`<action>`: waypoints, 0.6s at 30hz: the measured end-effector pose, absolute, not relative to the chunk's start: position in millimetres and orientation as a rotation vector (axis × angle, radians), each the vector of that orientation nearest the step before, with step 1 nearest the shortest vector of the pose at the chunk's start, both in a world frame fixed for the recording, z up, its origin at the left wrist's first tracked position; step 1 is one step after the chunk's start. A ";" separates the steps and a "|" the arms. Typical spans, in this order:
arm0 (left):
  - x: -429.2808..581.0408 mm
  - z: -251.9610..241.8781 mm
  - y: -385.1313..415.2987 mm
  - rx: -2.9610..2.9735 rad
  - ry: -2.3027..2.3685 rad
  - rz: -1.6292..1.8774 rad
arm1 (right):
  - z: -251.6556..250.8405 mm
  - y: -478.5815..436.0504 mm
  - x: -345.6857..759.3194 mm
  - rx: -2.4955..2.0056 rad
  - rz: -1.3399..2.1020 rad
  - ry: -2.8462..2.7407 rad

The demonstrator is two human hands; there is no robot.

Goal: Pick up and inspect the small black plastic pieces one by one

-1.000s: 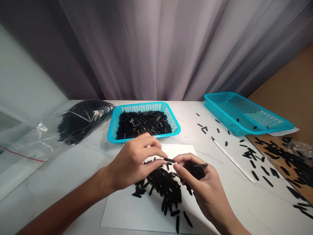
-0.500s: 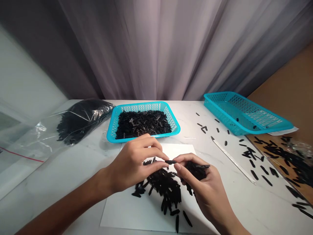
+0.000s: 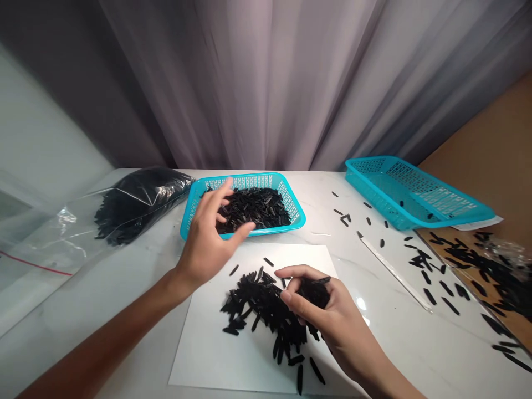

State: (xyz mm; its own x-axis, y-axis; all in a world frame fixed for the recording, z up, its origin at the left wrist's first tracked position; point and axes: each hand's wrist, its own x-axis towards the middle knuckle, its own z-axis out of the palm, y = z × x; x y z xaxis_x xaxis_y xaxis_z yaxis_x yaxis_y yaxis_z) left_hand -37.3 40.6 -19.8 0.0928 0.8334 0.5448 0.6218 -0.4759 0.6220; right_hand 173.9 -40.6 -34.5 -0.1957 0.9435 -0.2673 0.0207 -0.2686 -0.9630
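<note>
My left hand (image 3: 211, 235) hovers over the near left side of a blue basket (image 3: 300, 213), fingers spread and holding nothing. Inside that basket lies a heap of small, narrow black pieces (image 3: 257, 208). My right hand (image 3: 328, 310) is curled around a clump of the same black pieces (image 3: 313, 291), with its thumb and index finger apart at the front. Beneath and left of it, a loose pile of black pieces (image 3: 270, 305) is spread on a white sheet (image 3: 203, 354). Their exact kind is too small to make out.
A clear plastic bag (image 3: 133, 205) full of black pieces lies at left. At right stands a second blue basket (image 3: 415, 191) with a few pieces inside. Scattered pieces and a thin white strip (image 3: 394, 271) lie before it, beside a brown board (image 3: 453, 255) with more pieces.
My left hand has moved up and left from my right fingertips to the basket and opened. The piece held between both hands' fingertips is no longer there. My right hand has shifted slightly left.
</note>
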 end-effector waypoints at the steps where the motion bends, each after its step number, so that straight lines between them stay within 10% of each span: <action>1: -35.2 -16.7 35.8 2.212 1.322 1.252 | -34.8 -40.7 174.4 -1.308 1.590 -1.218; 18: -17.0 -16.3 6.8 2.320 0.711 0.780 | -32.1 -40.8 176.9 -1.260 1.601 -1.320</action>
